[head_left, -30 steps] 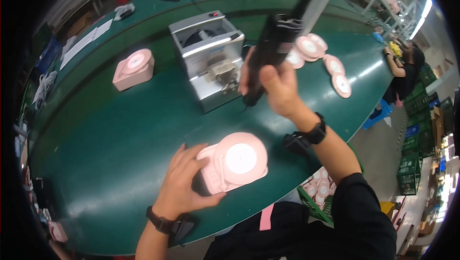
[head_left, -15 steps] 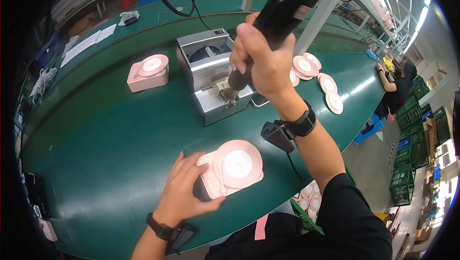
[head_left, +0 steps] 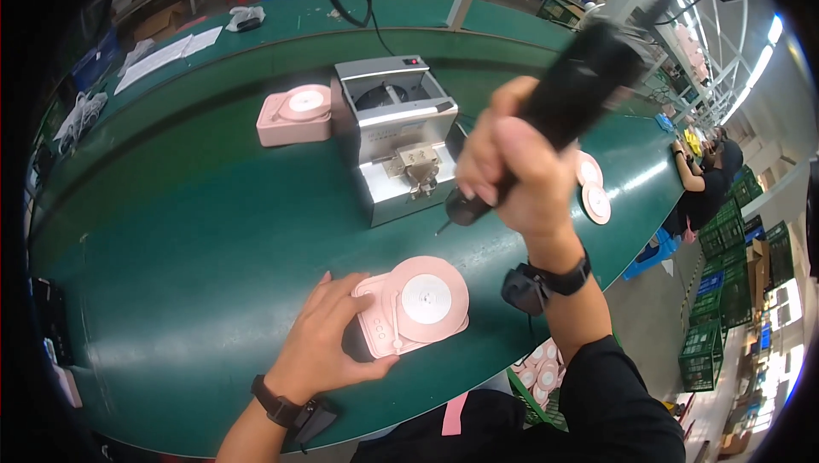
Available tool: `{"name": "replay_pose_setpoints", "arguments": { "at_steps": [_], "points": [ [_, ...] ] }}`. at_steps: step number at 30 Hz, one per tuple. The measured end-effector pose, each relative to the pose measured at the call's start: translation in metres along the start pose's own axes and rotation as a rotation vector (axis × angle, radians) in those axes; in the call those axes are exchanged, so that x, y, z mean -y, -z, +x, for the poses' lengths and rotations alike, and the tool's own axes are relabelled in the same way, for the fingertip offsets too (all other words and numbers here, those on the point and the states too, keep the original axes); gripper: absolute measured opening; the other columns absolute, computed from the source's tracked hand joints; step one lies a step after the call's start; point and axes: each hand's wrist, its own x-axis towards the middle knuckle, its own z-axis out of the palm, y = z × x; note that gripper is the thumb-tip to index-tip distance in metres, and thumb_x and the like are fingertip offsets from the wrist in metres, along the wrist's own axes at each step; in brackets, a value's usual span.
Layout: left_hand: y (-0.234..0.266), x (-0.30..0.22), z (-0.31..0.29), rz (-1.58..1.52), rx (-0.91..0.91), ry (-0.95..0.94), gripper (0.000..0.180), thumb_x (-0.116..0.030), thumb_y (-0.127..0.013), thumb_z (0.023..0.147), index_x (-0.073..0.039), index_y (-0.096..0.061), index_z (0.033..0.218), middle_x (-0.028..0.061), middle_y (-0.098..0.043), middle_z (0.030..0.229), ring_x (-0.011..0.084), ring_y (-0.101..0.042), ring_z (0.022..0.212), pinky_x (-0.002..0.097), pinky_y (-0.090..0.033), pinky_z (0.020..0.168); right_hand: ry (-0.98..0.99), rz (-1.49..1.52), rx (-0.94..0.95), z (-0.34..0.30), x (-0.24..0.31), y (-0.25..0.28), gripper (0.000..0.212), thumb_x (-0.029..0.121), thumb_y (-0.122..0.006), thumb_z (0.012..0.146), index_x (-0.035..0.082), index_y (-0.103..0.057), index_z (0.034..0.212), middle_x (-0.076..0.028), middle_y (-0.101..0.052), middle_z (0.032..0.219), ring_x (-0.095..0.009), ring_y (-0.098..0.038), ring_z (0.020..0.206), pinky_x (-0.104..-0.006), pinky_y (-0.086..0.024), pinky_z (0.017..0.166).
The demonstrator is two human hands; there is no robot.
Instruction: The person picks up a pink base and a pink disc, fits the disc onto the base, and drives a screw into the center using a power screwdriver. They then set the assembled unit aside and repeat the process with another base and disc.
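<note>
A pink toy-like record player (head_left: 381,332) with a round pink disc (head_left: 429,301) and white centre lies on the green bench. My left hand (head_left: 327,337) grips its left side, thumb at the near edge and fingers at the far edge. In the air to the right, my right hand (head_left: 527,152) is wrapped round a black electric screwdriver (head_left: 580,79), its thin bit slanting down to the left above the bench. Whether a screw sits on the bit is too blurred to tell. Behind stands a grey metal screw feeder (head_left: 401,135), just left of the screwdriver.
A second pink record player (head_left: 294,118) stands left of the feeder. Several pink discs, one of them here (head_left: 596,203), lie to the right. A green crate (head_left: 533,408) holding more discs is below the bench edge. A co-worker (head_left: 721,177) sits far right.
My right hand has drawn the screwdriver away from the feeder's outlet, moving it right and nearer to me. My left hand still holds the record player in place.
</note>
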Motion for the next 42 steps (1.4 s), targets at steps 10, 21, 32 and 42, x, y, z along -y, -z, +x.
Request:
{"name": "replay_pose_setpoints", "arguments": {
  "at_steps": [10, 21, 32, 42],
  "points": [
    [0.001, 0.000, 0.001, -0.032, 0.003, 0.024, 0.072, -0.029, -0.096, 0.060, -0.002, -0.063, 0.119, 0.0224, -0.060, 0.138, 0.0403, -0.059, 0.125, 0.0599, -0.037, 0.116, -0.037, 0.205, 0.096, -0.047, 0.023, -0.022, 0.035, 0.018, -0.076, 0.081, 0.002, -0.046, 0.093, -0.005, -0.052, 0.066, -0.012, -0.052, 0.050, -0.0270, -0.043, 0.048],
    [0.002, 0.001, -0.002, -0.048, 0.005, 0.035, 0.073, -0.029, -0.096, 0.060, -0.002, -0.064, 0.120, 0.0221, -0.060, 0.139, 0.0401, -0.059, 0.126, 0.0592, -0.037, 0.117, -0.116, 0.148, 0.105, -0.062, 0.005, -0.025, 0.028, 0.007, -0.075, 0.077, 0.000, -0.052, 0.091, -0.002, -0.055, 0.069, -0.007, -0.052, 0.055, -0.0215, -0.039, 0.050],
    [0.003, 0.003, -0.004, -0.046, 0.011, 0.033, 0.074, -0.030, -0.096, 0.060, -0.002, -0.064, 0.120, 0.0217, -0.059, 0.140, 0.0402, -0.059, 0.126, 0.0589, -0.037, 0.117, -0.156, 0.090, 0.116, -0.065, 0.004, -0.023, 0.035, 0.019, -0.079, 0.080, 0.004, -0.049, 0.092, -0.003, -0.054, 0.067, -0.010, -0.049, 0.053, -0.0256, -0.039, 0.050],
    [0.003, 0.000, -0.002, -0.046, 0.046, 0.062, 0.088, -0.031, -0.095, 0.062, -0.003, -0.053, 0.134, 0.0208, -0.057, 0.142, 0.0388, -0.056, 0.130, 0.0593, -0.035, 0.118, -0.132, 0.006, 0.192, -0.068, 0.000, -0.019, 0.045, 0.026, -0.083, 0.085, 0.007, -0.045, 0.098, -0.004, -0.051, 0.066, -0.013, -0.048, 0.052, -0.0296, -0.042, 0.050]
  ]
}}
